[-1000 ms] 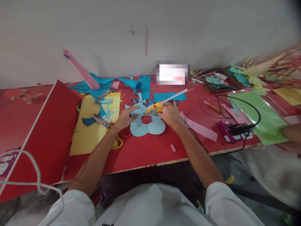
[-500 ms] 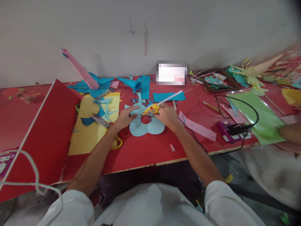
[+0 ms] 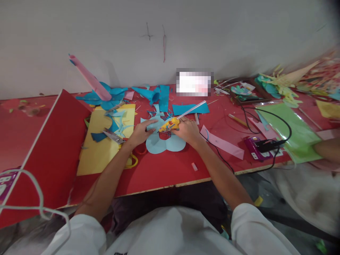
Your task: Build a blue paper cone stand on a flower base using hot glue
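Observation:
A light blue paper flower point(image 3: 158, 144) with rounded petals and a hole in its middle lies on the red table in front of me. My left hand point(image 3: 143, 133) rests on its left side, finger and thumb apart and touching a petal. My right hand point(image 3: 189, 131) is wrapped around a yellow glue gun point(image 3: 170, 124), with a clear glue stick point(image 3: 191, 109) poking out of its back. The gun's nozzle points left, over the upper edge of the hole; whether it touches the paper I cannot tell.
Scissors point(image 3: 113, 136) lie on yellow paper point(image 3: 99, 157) at the left, among blue scraps. A red board point(image 3: 50, 152) stands further left. At right are a pink strip point(image 3: 223, 143), a purple power strip point(image 3: 252, 148) with black cords, and another person's arm point(image 3: 328, 150) on green sheets point(image 3: 289, 124).
The glue gun's nozzle has shifted slightly left and down along the hole's upper edge. Both hands stay almost where they were.

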### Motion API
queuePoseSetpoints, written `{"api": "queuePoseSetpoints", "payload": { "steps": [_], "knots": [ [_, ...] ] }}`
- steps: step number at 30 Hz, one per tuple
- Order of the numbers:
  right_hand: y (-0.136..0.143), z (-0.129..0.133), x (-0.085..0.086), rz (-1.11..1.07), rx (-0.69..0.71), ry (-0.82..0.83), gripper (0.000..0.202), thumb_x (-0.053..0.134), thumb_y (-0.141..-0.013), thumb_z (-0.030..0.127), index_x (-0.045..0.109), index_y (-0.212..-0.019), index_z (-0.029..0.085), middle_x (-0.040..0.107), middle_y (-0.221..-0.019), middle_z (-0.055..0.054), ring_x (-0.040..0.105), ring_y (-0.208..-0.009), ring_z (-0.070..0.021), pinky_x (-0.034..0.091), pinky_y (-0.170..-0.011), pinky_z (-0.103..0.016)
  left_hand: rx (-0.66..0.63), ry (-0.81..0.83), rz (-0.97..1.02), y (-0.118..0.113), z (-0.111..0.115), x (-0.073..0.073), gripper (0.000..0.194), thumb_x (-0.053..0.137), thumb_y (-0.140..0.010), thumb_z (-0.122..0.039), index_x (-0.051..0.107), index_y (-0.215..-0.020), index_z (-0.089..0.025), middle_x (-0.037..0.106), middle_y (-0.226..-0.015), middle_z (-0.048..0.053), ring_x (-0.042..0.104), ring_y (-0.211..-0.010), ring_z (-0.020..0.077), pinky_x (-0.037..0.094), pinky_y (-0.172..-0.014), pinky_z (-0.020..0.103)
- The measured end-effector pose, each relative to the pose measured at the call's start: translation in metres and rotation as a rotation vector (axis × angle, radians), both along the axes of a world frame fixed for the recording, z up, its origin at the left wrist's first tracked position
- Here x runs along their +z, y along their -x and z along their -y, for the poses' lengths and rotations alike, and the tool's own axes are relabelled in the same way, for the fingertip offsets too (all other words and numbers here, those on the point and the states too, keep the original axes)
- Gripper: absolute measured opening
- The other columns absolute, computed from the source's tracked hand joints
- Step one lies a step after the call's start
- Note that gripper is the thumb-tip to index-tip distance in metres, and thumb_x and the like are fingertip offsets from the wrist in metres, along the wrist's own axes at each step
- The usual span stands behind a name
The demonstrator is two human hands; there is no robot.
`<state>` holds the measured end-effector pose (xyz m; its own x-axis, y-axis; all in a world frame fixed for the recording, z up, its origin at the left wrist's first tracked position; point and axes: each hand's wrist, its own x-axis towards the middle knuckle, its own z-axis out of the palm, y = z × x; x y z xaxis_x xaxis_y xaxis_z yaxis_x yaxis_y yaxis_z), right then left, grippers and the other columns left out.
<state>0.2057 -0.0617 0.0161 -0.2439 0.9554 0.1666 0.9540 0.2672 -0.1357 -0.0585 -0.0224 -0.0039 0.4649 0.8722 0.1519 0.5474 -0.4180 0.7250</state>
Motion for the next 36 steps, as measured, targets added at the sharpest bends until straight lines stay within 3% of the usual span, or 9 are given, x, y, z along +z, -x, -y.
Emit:
{"api": "queuePoseSetpoints", "payload": {
  "steps": [16, 36],
  "knots": [
    [-0.0007, -0.0019, 0.0008, 0.025, 0.03, 0.03, 0.047, 0.06, -0.098, 0.032, 0.065, -0.141, 0.015, 0.065, -0.142, -0.017, 0.066, -0.123, -0.0317, 0.054, -0.085, -0.037, -0.018, 0.012, 0.034, -0.0015, 0.0029, 0.0056, 0.052, 0.059, -0.094, -0.05, 0.069, -0.137, -0.021, 0.069, -0.141, 0.013, 0.065, -0.129, 0.0318, 0.054, -0.106, 0.046],
    [-0.0037, -0.003, -0.0005, 0.088, 0.091, 0.042, 0.044, 0.056, -0.099, 0.03, 0.064, -0.14, 0.014, 0.065, -0.14, -0.017, 0.07, -0.111, -0.0311, 0.051, -0.079, -0.036, -0.013, 0.018, 0.01, -0.0006, 0.0022, 0.0053, 0.05, 0.061, -0.094, -0.044, 0.068, -0.138, -0.021, 0.07, -0.14, 0.012, 0.067, -0.126, 0.0306, 0.057, -0.097, 0.041]
  ]
}}
